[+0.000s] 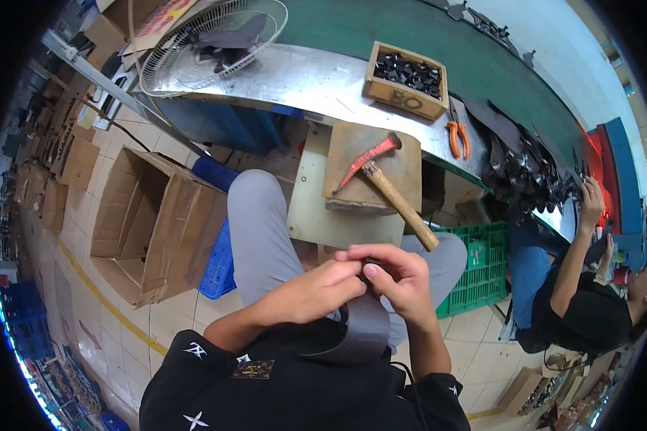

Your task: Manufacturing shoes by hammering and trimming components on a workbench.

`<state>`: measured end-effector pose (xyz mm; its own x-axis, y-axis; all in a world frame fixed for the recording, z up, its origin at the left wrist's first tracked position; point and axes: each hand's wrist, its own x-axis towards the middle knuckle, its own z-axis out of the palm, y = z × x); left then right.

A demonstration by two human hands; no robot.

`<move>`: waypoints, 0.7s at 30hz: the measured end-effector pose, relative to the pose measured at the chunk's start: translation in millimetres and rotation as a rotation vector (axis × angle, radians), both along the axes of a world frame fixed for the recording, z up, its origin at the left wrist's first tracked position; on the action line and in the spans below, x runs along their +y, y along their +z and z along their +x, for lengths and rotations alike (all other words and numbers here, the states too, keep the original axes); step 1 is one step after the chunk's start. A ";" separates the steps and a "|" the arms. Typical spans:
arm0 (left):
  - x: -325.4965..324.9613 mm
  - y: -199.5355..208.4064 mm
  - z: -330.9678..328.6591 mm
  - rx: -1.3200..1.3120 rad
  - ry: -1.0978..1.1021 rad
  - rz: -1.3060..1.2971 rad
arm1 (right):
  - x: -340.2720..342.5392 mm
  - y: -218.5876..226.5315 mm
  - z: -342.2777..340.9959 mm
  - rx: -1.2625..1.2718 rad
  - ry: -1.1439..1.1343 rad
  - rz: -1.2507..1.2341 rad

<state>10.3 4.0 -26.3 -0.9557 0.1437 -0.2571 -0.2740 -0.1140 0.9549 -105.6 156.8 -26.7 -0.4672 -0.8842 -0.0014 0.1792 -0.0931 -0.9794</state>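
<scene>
Both my hands meet in front of my chest, above my lap. My left hand (pixel 329 289) is closed, with its fingertips against my right hand (pixel 404 279). My right hand's thumb and bent fingers pinch a small black part (pixel 371 263), mostly hidden. From between the hands a dark, flexible insole-shaped piece (pixel 366 330) curves down toward my shirt; its upper end is covered by my fingers. Beyond the hands, a hammer (pixel 399 201) with a red head and wooden handle lies across a square block (pixel 345 154).
On the metal bench stands a wooden box (pixel 406 103) of small black parts, with orange-handled pliers (pixel 458 140) beside it. Dark flat pieces (pixel 514 154) pile up at right. A wire fan guard (pixel 215 47) is far left. Below are a cardboard box (pixel 169 237), a green crate (pixel 481 269) and a co-worker (pixel 582 302).
</scene>
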 end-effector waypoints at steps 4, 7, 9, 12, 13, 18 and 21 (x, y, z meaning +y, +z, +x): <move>7.4 -8.4 -11.6 -0.092 0.064 0.115 | -5.1 -12.2 5.5 0.142 -0.192 0.001; 4.6 -28.4 -13.3 -0.204 0.179 0.293 | -3.6 -16.7 -5.0 0.063 -0.474 -0.001; -7.1 -29.0 -4.3 -0.209 0.066 0.300 | 13.5 -21.9 -24.2 0.251 -0.643 0.008; -15.8 -39.4 5.9 0.091 0.028 0.196 | 27.6 -23.8 -27.7 0.212 -0.711 0.077; -24.0 -33.5 2.8 0.056 0.129 0.206 | 30.8 -30.9 -32.2 0.286 -0.656 -0.007; -102.7 46.0 -11.5 0.200 0.672 -0.191 | 37.9 -25.2 -46.4 0.252 -0.762 -0.056; -204.3 53.2 -35.8 0.526 0.791 -0.367 | 75.5 -22.0 -64.3 0.251 -0.899 -0.081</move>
<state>-25.6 -200.3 26.9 -0.7471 -0.5814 0.3222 0.2177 0.2440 0.9450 -169.9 232.2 -48.7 -0.9537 -0.1839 0.2381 -0.2091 -0.1641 -0.9640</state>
